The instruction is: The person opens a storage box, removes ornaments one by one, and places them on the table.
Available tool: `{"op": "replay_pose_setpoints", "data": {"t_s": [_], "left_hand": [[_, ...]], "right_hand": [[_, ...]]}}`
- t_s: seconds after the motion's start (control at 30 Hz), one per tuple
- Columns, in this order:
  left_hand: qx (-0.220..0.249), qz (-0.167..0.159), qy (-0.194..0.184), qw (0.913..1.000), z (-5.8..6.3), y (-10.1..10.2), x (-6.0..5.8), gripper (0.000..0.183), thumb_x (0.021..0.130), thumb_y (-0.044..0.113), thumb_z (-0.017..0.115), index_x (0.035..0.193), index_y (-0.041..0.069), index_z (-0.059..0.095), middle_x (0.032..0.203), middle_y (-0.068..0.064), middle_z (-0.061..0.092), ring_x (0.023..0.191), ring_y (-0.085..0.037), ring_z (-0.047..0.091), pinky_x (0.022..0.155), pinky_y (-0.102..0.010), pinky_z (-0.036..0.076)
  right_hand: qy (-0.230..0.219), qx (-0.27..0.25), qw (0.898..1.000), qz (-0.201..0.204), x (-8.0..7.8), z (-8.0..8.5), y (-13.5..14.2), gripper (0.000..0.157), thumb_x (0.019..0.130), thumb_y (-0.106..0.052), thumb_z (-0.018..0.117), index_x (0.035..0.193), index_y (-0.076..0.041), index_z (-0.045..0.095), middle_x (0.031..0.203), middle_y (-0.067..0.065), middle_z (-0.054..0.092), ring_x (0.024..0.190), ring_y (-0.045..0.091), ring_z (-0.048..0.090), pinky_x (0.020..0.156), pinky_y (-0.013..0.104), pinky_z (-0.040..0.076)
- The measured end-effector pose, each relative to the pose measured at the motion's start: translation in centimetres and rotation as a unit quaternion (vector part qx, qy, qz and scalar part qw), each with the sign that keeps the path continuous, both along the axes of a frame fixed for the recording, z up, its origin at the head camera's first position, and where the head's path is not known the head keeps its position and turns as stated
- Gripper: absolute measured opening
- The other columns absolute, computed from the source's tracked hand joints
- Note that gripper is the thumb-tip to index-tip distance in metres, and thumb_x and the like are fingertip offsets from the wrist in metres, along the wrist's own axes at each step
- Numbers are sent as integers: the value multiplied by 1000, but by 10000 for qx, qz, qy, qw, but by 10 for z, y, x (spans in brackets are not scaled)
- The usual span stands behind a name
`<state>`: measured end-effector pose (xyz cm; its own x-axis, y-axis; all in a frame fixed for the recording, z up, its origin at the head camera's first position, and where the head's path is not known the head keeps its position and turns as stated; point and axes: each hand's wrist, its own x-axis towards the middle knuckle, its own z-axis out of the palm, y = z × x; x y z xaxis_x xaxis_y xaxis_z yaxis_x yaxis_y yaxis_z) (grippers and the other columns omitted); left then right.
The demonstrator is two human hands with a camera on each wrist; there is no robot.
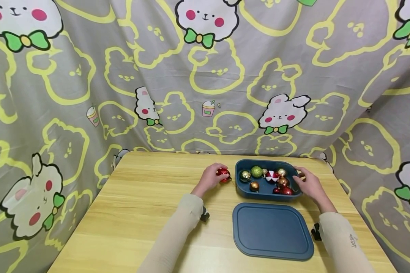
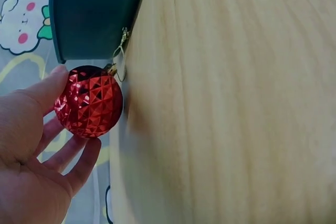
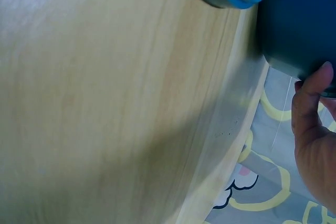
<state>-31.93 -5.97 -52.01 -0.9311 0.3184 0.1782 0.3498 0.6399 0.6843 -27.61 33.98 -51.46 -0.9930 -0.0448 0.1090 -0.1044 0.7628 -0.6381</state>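
Note:
My left hand (image 1: 210, 178) pinches a shiny red Christmas bauble (image 2: 90, 103) with a faceted surface, just left of the dark blue box (image 1: 267, 196). The bauble's gold cap and hanging loop (image 2: 122, 56) point toward the box wall. My right hand (image 1: 309, 184) grips the box at its right end, thumb (image 3: 320, 78) against the wall. Inside the open box lie several baubles: a glittery green one (image 1: 256, 171), a red-and-white striped one (image 1: 271, 176), a copper one (image 1: 254, 186), a red one (image 1: 286, 191) and gold ones.
A flat blue lid (image 1: 273, 231) lies on the wooden table (image 1: 140, 212), in front of the box and nearer to me. Behind the table and along both sides hangs a grey curtain (image 1: 177, 76) with cartoon prints. A black wrist device (image 1: 205, 215) sits at my left cuff.

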Motion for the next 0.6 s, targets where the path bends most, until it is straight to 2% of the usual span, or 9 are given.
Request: {"op": "replay_pose_setpoints", "data": {"t_s": [0.17,0.37,0.6], "left_hand": [[-32,10,1,10000,-2,0,2,36,96,25,76,129,9,72,126,-10,71,118,-27,66,104,-40,54],[-111,90,-9,9999,-2,1,3,37,96,26,76,130,12,71,130,-9,69,121,-28,65,106,-41,53],[-180,49,143,9997,-1,0,5,38,96,27,76,131,13,70,132,-9,68,123,-29,64,106,-43,52]], "right_hand": [[52,43,10000,7,1,-1,0,48,108,-16,52,152,4,44,120,36,59,95,41,62,66,34,50],[89,48,9999,14,-1,-1,2,49,108,-16,52,152,4,44,119,36,59,94,41,62,64,34,50],[75,28,10000,-2,-3,-2,1,49,109,-17,52,153,3,44,121,36,58,97,43,62,65,34,50]]}}
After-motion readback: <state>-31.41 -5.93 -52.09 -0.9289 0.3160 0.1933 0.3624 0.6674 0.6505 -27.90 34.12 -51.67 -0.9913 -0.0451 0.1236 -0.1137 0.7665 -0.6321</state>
